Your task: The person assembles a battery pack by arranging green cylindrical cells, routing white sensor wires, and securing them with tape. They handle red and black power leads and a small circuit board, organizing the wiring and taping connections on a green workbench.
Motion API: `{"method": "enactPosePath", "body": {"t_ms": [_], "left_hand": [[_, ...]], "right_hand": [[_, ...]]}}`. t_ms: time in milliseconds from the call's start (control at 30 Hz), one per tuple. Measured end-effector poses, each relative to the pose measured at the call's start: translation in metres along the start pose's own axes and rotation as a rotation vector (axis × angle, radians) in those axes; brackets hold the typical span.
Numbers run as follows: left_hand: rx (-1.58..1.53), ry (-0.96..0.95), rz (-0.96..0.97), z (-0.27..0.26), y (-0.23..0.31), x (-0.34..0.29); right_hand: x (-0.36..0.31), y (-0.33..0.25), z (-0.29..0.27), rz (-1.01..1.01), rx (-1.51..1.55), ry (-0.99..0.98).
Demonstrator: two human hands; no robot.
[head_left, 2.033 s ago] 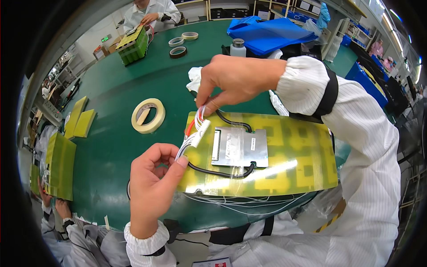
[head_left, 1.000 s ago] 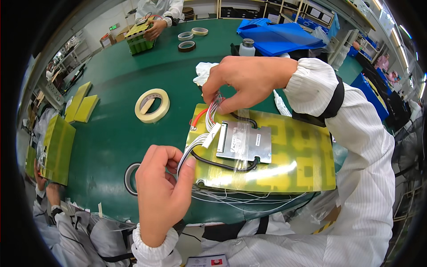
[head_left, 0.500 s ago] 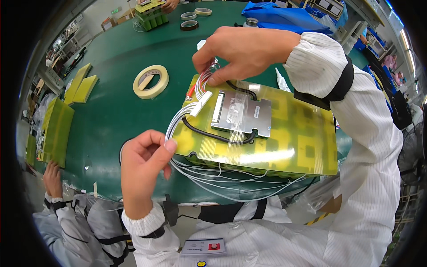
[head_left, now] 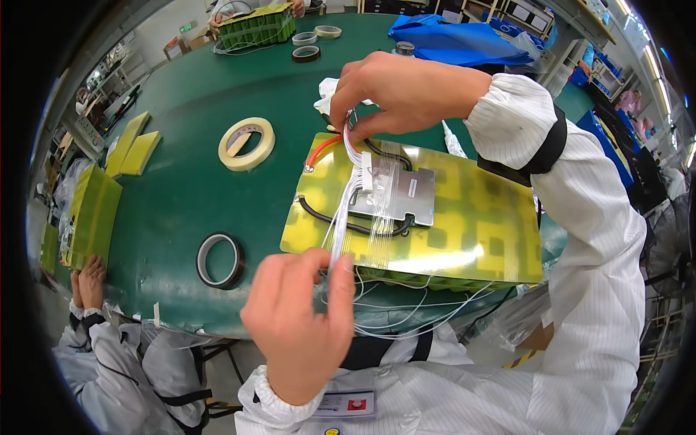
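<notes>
A battery pack [head_left: 464,246] with a yellow-green top board lies in front of me. A flat metal-cased circuit module [head_left: 417,201] sits on it under clear tape, with black cables looping from it. My left hand [head_left: 301,319] pinches a bundle of thin white wires [head_left: 342,217] at the pack's near edge. The bundle runs up to a white connector plug [head_left: 366,172] lying over the module's left end. Beyond the plug, my right hand [head_left: 406,90] grips the wires' far part above the pack's far left corner. A red cable [head_left: 319,151] bends beside that hand.
On the green table [head_left: 167,196] lie a cream tape roll [head_left: 267,148] and a dark tape roll [head_left: 235,272]. A white tube [head_left: 454,139] lies behind the pack. Another battery pack [head_left: 94,217] stands at left near a co-worker's hands [head_left: 90,281]; blue sheeting [head_left: 457,43] lies at the back.
My left hand has moved right and nearer, drawing the white wires together into a tight bundle. The plug has shifted right, over the module. My right hand still grips the wires.
</notes>
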State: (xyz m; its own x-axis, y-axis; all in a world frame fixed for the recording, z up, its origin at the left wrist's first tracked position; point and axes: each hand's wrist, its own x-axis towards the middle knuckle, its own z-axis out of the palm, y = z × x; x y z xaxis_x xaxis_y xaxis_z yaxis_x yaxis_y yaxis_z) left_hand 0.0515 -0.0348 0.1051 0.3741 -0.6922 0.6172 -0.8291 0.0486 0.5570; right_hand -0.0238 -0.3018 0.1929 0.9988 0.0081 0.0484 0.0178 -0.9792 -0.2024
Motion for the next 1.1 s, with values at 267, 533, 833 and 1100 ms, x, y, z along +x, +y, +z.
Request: {"method": "enactPosePath", "body": {"t_ms": [267,533,833,1100], "left_hand": [[0.037,0.04,0.079,0.009,-0.002,0.006],[-0.03,0.057,0.081,0.017,-0.011,0.002],[-0.301,0.102,-0.155,0.02,-0.034,-0.044],[-0.408,0.047,-0.141,0.034,-0.042,-0.046]], "right_hand": [[-0.004,0.016,-0.005,0.154,0.051,-0.026],[-0.008,-0.057,-0.015,-0.045,0.073,-0.061],[-0.021,-0.116,0.009,-0.009,-0.228,-0.131],[-0.012,-0.126,0.015,-0.013,-0.48,-0.091]]}}
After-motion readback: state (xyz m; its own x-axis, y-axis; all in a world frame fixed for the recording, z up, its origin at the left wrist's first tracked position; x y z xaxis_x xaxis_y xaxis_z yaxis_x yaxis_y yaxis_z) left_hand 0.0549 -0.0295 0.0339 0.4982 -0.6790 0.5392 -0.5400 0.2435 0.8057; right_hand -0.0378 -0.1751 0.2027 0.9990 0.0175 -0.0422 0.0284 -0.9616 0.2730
